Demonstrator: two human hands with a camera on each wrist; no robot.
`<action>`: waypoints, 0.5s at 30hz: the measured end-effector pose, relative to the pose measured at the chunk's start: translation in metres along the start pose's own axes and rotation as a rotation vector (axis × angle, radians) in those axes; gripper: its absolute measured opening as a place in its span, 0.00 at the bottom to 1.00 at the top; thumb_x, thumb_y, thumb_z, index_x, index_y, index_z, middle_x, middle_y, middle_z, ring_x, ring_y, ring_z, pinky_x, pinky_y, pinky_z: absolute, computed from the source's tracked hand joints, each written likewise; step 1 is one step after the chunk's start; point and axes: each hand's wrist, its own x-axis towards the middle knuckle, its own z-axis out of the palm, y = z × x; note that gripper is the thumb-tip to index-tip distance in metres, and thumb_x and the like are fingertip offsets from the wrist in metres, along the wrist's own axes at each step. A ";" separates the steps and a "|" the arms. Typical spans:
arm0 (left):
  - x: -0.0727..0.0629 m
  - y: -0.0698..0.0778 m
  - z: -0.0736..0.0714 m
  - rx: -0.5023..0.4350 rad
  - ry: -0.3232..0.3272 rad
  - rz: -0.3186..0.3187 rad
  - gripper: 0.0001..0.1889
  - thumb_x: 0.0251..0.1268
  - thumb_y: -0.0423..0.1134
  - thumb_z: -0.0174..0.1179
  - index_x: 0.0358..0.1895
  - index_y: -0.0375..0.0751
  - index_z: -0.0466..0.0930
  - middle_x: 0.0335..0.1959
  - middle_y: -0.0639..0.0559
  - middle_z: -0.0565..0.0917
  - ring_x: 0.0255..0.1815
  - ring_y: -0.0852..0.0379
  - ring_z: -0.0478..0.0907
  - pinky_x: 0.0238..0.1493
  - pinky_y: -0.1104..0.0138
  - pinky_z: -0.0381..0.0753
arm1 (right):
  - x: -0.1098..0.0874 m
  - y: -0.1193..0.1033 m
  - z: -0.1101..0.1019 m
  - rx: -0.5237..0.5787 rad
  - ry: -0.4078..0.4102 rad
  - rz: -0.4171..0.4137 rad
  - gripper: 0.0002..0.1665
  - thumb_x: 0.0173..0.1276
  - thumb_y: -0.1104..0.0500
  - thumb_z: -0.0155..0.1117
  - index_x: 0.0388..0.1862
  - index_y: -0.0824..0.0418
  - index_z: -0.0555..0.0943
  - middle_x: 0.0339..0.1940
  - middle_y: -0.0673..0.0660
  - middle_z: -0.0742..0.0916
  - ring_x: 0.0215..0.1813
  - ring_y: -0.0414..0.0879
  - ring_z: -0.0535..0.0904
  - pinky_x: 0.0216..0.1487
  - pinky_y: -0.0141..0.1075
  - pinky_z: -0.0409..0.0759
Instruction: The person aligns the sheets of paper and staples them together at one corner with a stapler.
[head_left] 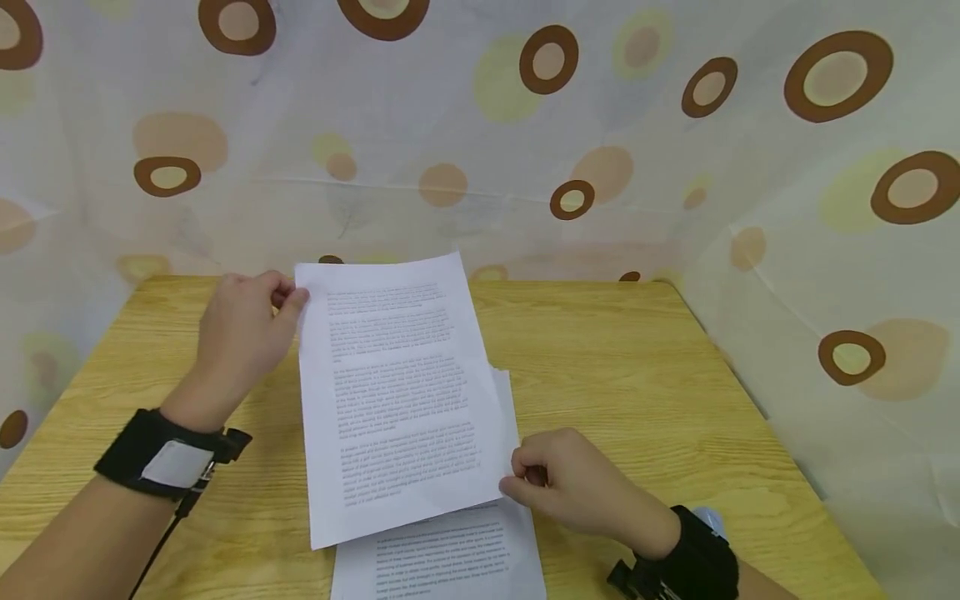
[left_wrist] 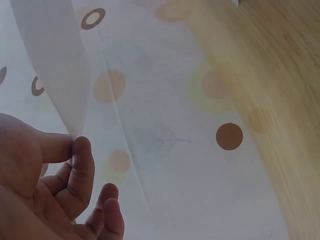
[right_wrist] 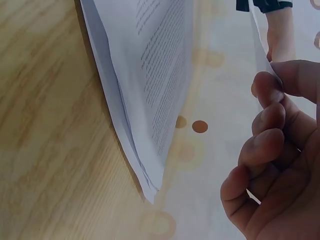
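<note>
A printed sheet of paper is held raised and slightly tilted above the table. My left hand pinches its upper left corner between thumb and forefinger; the left wrist view shows this hand at the tip of the pale sheet. At the lower right corner, my right hand grips the same sheet with thumb and curled fingers. Underneath lies a stack of printed papers, partly covered by the held sheet. Its layered edges and curled corner appear in the right wrist view, where the stack rests on the wood.
The light wooden table carries the papers. A white cloth with brown rings hangs behind and along both sides. Black wrist bands with small cameras sit on both wrists, and a cable trails from the left one.
</note>
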 end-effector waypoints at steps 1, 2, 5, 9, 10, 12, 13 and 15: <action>0.000 0.000 0.002 0.005 -0.016 0.001 0.17 0.79 0.44 0.57 0.50 0.30 0.85 0.38 0.35 0.83 0.45 0.39 0.70 0.33 0.58 0.66 | -0.002 -0.001 0.001 0.005 -0.005 -0.003 0.21 0.68 0.58 0.73 0.19 0.48 0.75 0.17 0.37 0.70 0.21 0.27 0.64 0.23 0.24 0.64; 0.000 0.001 0.003 0.011 -0.034 -0.001 0.17 0.79 0.44 0.57 0.49 0.30 0.85 0.38 0.36 0.83 0.45 0.39 0.70 0.32 0.58 0.67 | -0.003 -0.001 0.001 0.012 -0.010 -0.008 0.21 0.69 0.58 0.73 0.19 0.48 0.75 0.17 0.37 0.71 0.21 0.27 0.64 0.23 0.24 0.64; -0.001 0.002 0.008 0.022 -0.075 0.006 0.17 0.79 0.44 0.57 0.48 0.31 0.85 0.36 0.37 0.83 0.44 0.40 0.70 0.31 0.59 0.67 | -0.008 -0.003 0.004 0.036 -0.031 -0.030 0.20 0.70 0.56 0.72 0.19 0.49 0.75 0.18 0.37 0.71 0.21 0.26 0.65 0.22 0.23 0.64; -0.002 0.005 0.013 0.022 -0.091 0.024 0.16 0.79 0.43 0.57 0.46 0.32 0.86 0.32 0.39 0.83 0.43 0.41 0.70 0.30 0.60 0.67 | -0.014 -0.004 0.007 0.049 -0.046 -0.070 0.20 0.71 0.55 0.72 0.19 0.49 0.76 0.18 0.37 0.72 0.22 0.25 0.65 0.22 0.23 0.65; -0.002 0.006 0.014 0.023 -0.091 0.027 0.15 0.79 0.43 0.57 0.46 0.32 0.86 0.32 0.39 0.83 0.42 0.41 0.70 0.30 0.60 0.66 | -0.016 -0.004 0.008 0.052 -0.046 -0.076 0.20 0.71 0.56 0.72 0.19 0.49 0.77 0.18 0.37 0.72 0.21 0.25 0.65 0.21 0.23 0.65; -0.003 0.006 0.015 0.021 -0.090 0.031 0.15 0.78 0.43 0.58 0.45 0.32 0.86 0.31 0.40 0.83 0.41 0.42 0.70 0.30 0.60 0.65 | -0.018 -0.004 0.009 0.052 -0.042 -0.085 0.20 0.71 0.56 0.71 0.18 0.49 0.77 0.18 0.37 0.72 0.21 0.25 0.64 0.21 0.23 0.65; -0.003 0.006 0.015 0.019 -0.091 0.033 0.15 0.78 0.43 0.58 0.45 0.32 0.86 0.30 0.40 0.83 0.39 0.42 0.71 0.28 0.60 0.66 | -0.019 -0.004 0.009 0.053 -0.038 -0.089 0.20 0.71 0.57 0.72 0.18 0.49 0.77 0.18 0.37 0.72 0.21 0.25 0.64 0.21 0.22 0.65; -0.003 0.006 0.016 0.016 -0.102 0.035 0.15 0.78 0.42 0.58 0.43 0.33 0.86 0.29 0.41 0.82 0.35 0.44 0.73 0.25 0.61 0.66 | -0.021 -0.003 0.010 0.054 -0.035 -0.088 0.20 0.71 0.57 0.72 0.18 0.49 0.78 0.18 0.37 0.73 0.21 0.24 0.64 0.21 0.22 0.64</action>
